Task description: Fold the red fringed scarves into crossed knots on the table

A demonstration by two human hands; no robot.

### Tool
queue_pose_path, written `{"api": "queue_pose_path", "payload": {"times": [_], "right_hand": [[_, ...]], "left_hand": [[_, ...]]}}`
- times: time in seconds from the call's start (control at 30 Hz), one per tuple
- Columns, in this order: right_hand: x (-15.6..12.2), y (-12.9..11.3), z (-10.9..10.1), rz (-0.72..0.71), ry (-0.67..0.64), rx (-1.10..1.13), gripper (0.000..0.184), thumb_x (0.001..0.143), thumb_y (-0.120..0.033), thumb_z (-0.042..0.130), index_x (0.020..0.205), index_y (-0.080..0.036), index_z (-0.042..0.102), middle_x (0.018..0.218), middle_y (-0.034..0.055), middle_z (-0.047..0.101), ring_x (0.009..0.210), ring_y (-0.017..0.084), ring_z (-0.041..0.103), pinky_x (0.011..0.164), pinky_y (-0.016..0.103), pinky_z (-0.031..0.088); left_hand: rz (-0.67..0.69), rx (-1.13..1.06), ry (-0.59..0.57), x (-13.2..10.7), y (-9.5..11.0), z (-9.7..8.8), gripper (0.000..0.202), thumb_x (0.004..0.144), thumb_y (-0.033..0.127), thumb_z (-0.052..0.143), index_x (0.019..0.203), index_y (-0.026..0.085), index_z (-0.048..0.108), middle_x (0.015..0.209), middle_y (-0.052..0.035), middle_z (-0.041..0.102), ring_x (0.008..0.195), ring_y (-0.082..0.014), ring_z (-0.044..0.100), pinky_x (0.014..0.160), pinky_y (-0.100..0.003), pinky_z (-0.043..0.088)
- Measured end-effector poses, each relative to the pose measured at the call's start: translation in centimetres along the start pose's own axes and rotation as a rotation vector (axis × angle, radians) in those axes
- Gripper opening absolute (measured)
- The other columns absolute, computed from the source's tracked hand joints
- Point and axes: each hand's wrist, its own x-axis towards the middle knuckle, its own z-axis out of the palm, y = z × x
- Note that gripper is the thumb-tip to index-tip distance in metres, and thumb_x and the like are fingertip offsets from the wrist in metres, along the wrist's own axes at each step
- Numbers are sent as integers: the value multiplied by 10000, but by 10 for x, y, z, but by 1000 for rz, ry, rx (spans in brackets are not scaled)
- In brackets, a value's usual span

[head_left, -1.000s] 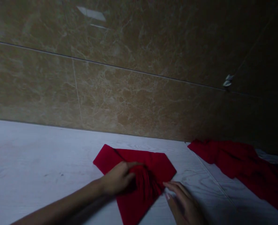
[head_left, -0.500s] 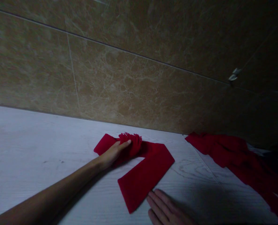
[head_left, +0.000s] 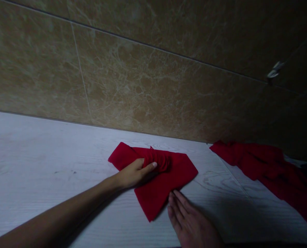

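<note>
A red scarf lies folded at angles on the pale wood-grain surface, one flap pointing toward me. My left hand is closed around its bunched, fringed end, thumb on top, over the middle of the folded cloth. Only a few fringe threads show above the bunch. Flat on the surface, my right hand has its fingers stretched out, the tips touching the scarf's lower right edge. The palm side of my left hand and the cloth inside it are hidden.
More red cloth trails in a crumpled heap along the right side. A brown marbled tile wall rises behind the pale surface. A small whitish fitting sits on the wall at upper right.
My left hand has carried the bunched fringed end right and toward me, onto the folded cloth. My right hand has moved up against the scarf's edge. The camera view has shifted slightly.
</note>
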Motion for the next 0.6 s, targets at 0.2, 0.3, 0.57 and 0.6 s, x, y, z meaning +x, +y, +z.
{"api": "queue_pose_path", "payload": {"times": [0.2,0.3,0.57,0.6], "right_hand": [[12,-32,30,377,141,600,475,676,-341,865,1105,-192,724,1022,61,768,845,148,712,803,285,594],[16,-51,36,505,151,684,513,524,-271,934,966,-145,705,787,14,724,624,96,623,603,207,520],[20,-56,37,527,53,584,398,567,-320,879,714,-192,531,579,-68,586,369,29,371,360,156,247],[19,-56,37,512,41,591,388,576,-319,875,730,-189,543,599,-69,590,368,21,344,350,153,213]], "left_hand": [[-19,-34,37,0,0,0,433,872,584,675,958,162,722,934,-54,733,854,-217,615,771,-276,505],[1,-55,48,1,3,1,425,862,581,688,884,159,727,904,-57,740,855,-224,623,775,-277,507],[-70,-49,82,1,7,0,515,803,653,717,818,139,727,786,-59,719,747,-215,614,674,-272,501],[-73,-52,86,1,8,0,515,802,652,719,812,138,729,791,-62,723,758,-221,621,678,-275,509]]}}
